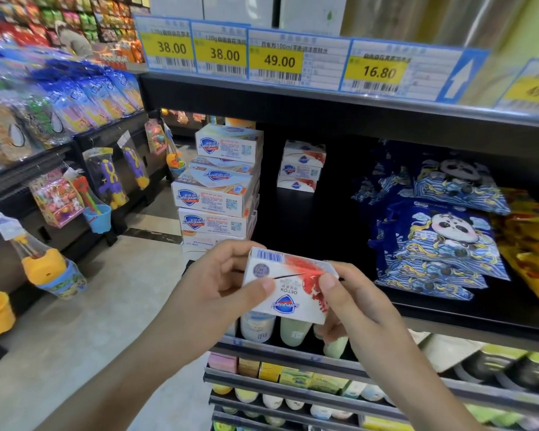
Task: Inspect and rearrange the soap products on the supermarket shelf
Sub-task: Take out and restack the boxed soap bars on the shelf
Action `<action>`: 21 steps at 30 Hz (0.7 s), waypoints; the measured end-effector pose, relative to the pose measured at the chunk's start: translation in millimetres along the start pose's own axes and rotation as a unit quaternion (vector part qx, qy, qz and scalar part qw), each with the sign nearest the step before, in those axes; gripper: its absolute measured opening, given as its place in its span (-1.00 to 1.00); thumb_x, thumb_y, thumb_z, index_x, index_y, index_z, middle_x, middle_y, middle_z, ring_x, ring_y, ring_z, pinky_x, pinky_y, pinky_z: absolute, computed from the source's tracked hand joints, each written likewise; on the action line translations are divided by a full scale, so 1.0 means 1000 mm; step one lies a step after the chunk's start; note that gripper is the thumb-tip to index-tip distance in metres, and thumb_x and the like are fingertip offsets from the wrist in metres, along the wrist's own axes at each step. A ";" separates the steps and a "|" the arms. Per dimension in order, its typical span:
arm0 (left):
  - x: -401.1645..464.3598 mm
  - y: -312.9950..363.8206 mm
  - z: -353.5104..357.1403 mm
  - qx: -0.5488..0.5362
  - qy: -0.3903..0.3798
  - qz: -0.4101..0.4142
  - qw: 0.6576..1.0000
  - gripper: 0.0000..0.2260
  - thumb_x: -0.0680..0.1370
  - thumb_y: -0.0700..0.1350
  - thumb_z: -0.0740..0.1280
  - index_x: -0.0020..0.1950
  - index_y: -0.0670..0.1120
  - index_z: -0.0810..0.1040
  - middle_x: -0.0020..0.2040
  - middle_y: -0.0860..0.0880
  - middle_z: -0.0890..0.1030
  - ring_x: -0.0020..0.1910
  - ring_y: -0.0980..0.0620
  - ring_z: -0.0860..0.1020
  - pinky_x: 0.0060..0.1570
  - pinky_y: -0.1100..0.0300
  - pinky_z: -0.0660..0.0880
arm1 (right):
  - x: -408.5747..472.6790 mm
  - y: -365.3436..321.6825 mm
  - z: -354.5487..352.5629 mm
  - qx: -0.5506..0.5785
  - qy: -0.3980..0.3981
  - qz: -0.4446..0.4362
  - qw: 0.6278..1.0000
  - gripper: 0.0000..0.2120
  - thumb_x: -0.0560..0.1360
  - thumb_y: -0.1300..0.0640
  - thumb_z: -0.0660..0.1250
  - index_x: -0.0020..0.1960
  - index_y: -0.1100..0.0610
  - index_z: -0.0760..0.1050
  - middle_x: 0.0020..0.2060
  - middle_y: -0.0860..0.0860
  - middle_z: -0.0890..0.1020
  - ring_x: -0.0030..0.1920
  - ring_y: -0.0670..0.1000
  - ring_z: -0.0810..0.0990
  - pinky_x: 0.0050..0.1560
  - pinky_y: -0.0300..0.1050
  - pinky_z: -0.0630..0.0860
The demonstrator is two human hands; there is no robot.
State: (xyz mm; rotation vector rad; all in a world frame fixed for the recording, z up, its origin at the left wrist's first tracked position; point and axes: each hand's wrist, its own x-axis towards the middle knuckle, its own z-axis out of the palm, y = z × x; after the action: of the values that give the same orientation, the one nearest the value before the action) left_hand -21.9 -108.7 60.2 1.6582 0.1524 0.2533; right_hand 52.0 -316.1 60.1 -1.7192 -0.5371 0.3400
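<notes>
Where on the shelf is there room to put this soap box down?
Bare black shelf shows between the tall soap stack and the blue panda packs, in front of the small red-white stack. Either side is crowded. Both hands, left hand and right hand, hold the soap box.

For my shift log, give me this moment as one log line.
phase: inspect | left hand + right hand: gripping Safeguard soap box, logo upside down | shelf: two Safeguard stacks
</notes>
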 end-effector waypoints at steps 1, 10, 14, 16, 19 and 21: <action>0.000 -0.001 0.001 -0.004 0.010 -0.009 1.000 -0.67 0.48 -0.13 0.46 0.24 -0.02 0.57 0.06 -0.02 0.74 0.08 -0.02 0.71 0.07 0.02 0.66 | 0.000 0.001 0.001 -0.024 0.009 -0.010 1.000 -0.58 0.44 -0.32 0.26 0.28 -0.33 0.50 -0.06 -0.10 0.66 -0.15 -0.03 0.65 -0.09 -0.04 0.64; 0.003 0.000 0.006 -0.010 0.052 -0.101 0.993 -0.80 0.58 -0.05 0.41 0.21 0.05 0.61 -0.02 0.05 0.76 -0.02 0.11 0.72 -0.05 0.15 0.63 | 0.000 0.002 0.001 -0.226 0.005 -0.166 0.960 -0.39 0.40 -0.04 0.58 0.35 -0.31 0.41 0.41 -0.33 0.28 0.51 -0.16 0.26 0.36 -0.21 0.31; 0.004 0.002 0.003 -0.039 0.051 -0.138 0.988 -0.78 0.56 0.05 0.41 0.18 0.05 0.65 -0.01 0.05 0.76 0.00 0.11 0.72 -0.06 0.16 0.63 | 0.006 0.004 0.001 -0.225 -0.016 -0.176 0.958 -0.44 0.43 0.08 0.57 0.32 -0.29 0.48 0.42 -0.29 0.33 0.49 -0.09 0.30 0.36 -0.03 0.43; 0.005 0.003 0.003 -0.057 0.056 -0.155 0.985 -0.82 0.55 0.06 0.41 0.11 0.05 0.67 -0.03 0.04 0.76 -0.04 0.11 0.73 -0.07 0.14 0.63 | 0.010 0.004 0.002 -0.194 -0.022 -0.184 0.963 -0.48 0.43 0.16 0.58 0.27 -0.23 0.53 0.38 -0.20 0.44 0.44 -0.02 0.39 0.29 0.02 0.50; 0.006 0.005 0.003 -0.104 0.070 -0.175 0.977 -0.74 0.44 0.12 0.45 0.05 0.03 0.67 -0.07 -0.03 0.77 -0.15 0.07 0.73 -0.11 0.10 0.60 | 0.015 0.006 0.004 -0.138 -0.027 -0.185 0.973 -0.53 0.42 0.22 0.60 0.22 -0.13 0.58 0.26 -0.13 0.54 0.34 0.03 0.50 0.19 -0.02 0.56; 0.008 0.005 0.002 -0.149 0.090 -0.182 0.968 -0.73 0.45 0.11 0.44 0.06 0.01 0.64 -0.08 -0.10 0.76 -0.18 -0.02 0.74 -0.16 0.08 0.57 | 0.018 0.007 0.004 -0.098 -0.026 -0.166 0.981 -0.55 0.42 0.23 0.59 0.20 -0.12 0.58 0.21 -0.13 0.56 0.30 0.03 0.54 0.13 -0.02 0.59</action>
State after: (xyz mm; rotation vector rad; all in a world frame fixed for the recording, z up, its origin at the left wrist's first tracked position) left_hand -14.1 -108.9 65.9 1.2788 0.5256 0.1368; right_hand 66.2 -304.0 53.3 -1.7748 -0.9081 0.0941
